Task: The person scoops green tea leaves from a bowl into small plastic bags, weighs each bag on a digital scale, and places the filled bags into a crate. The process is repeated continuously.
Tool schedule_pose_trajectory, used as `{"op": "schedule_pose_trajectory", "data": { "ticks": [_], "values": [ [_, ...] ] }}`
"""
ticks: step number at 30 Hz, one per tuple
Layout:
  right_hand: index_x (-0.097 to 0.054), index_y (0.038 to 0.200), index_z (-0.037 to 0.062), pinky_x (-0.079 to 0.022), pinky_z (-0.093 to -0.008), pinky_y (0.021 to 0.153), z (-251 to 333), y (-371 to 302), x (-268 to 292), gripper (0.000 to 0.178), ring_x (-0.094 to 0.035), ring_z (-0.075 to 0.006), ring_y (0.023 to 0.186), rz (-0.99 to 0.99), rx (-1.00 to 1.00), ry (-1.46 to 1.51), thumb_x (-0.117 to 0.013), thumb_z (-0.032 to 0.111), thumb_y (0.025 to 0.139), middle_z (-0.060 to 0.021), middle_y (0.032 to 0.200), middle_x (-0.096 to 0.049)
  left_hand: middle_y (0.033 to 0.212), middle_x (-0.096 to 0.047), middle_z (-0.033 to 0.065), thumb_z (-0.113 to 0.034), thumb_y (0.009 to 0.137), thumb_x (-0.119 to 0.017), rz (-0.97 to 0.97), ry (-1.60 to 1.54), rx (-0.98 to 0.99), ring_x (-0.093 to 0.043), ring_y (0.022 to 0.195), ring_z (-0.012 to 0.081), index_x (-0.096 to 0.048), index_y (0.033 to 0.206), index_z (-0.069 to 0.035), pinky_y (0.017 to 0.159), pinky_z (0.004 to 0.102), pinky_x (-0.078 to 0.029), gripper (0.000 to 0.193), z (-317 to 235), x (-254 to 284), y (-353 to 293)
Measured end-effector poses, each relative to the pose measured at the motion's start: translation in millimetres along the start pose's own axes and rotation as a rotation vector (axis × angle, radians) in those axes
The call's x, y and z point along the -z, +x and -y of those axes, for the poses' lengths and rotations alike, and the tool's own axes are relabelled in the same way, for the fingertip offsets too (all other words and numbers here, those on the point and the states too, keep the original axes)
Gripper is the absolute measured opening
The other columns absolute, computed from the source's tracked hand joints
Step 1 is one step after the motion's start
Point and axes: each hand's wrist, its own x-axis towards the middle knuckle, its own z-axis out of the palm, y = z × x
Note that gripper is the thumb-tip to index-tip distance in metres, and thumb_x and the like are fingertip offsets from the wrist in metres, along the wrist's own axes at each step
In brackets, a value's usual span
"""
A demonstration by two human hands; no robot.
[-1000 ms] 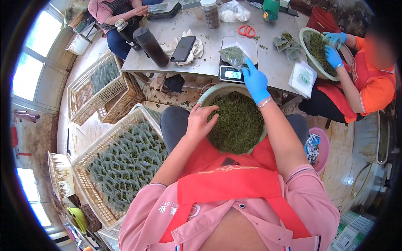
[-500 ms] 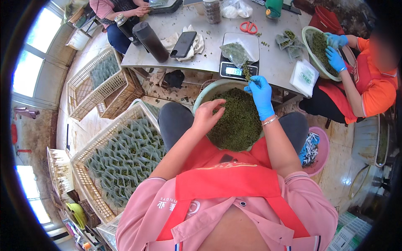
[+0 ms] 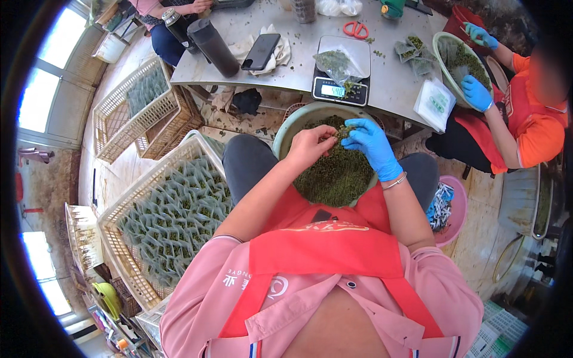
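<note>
Over the pale green basin (image 3: 284, 132), full of loose green peppercorns (image 3: 334, 179), my two hands meet. My right hand (image 3: 371, 149), in a blue glove, pinches a sprig of green peppercorns (image 3: 343, 132). Bare and with fingers closed, my left hand (image 3: 310, 146) is at the sprig's left side; what its fingertips grip is too small to make out. Just beyond, on the table edge, a digital scale (image 3: 325, 86) with a lit display carries a clear plastic bag (image 3: 335, 64) partly filled with green peppercorns.
At left stands a crate (image 3: 128, 268) packed with filled bags; more crates (image 3: 110, 140) lie behind. The metal table (image 3: 286, 89) holds a phone (image 3: 261, 52), dark flask (image 3: 213, 48), red scissors (image 3: 356, 30) and bag stack (image 3: 434, 104). A gloved co-worker (image 3: 519, 119) sits right, near a pink basin (image 3: 456, 209).
My right hand has drawn back from the bag on the scale to above the basin, holding the sprig. My left hand has moved up and right to meet it, fingers closing. The display has changed.
</note>
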Motion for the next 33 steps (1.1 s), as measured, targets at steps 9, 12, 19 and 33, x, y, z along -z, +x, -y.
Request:
{"op": "schedule_pose_trajectory", "data": {
  "ticks": [9,12,19,33],
  "values": [
    [-0.057,0.101,-0.0024,-0.053,-0.0357,0.084,15,22,1,0.016,-0.063,-0.0247,0.091,-0.160,0.121,0.317,-0.056,0.001,0.085,-0.0120,0.100,-0.060,0.085,-0.068,0.0073,-0.029,0.081,-0.066,-0.231,0.116,-0.094,-0.064,0.061,0.0183,-0.061,0.110,-0.015,0.059,0.0322,-0.049,0.033,11,11,5],
    [-0.054,0.098,-0.0044,-0.052,-0.0377,0.089,19,48,-2,0.013,-0.061,-0.0283,0.097,-0.174,0.317,0.394,-0.053,-0.003,0.086,-0.0139,0.102,-0.058,0.089,-0.069,0.0058,-0.023,0.083,-0.064,-0.189,-0.034,-0.072,-0.065,0.061,0.0139,-0.060,0.108,-0.008,0.060,0.0295,-0.050,0.029,25,15,6],
    [-0.057,0.097,-0.0049,-0.052,-0.0315,0.084,2,85,1,0.013,-0.062,-0.0232,0.093,-0.246,0.488,-0.008,-0.054,-0.006,0.084,-0.0114,0.099,-0.060,0.094,-0.065,0.0064,-0.011,0.087,-0.059,-0.015,-0.093,0.034,-0.063,0.076,0.0113,-0.058,0.109,0.001,0.064,0.0244,-0.052,0.025,30,11,-17],
    [-0.048,0.121,0.0115,-0.049,-0.0421,0.064,24,103,-23,0.046,-0.059,-0.0324,0.082,-0.608,0.703,-1.308,-0.056,0.011,0.076,-0.0160,0.111,-0.051,0.093,-0.065,0.0101,-0.009,0.090,-0.056,-0.038,-0.302,0.086,-0.063,0.073,0.0139,-0.058,0.105,0.003,0.065,0.0275,-0.053,0.020,96,19,-23]
  ]
}}
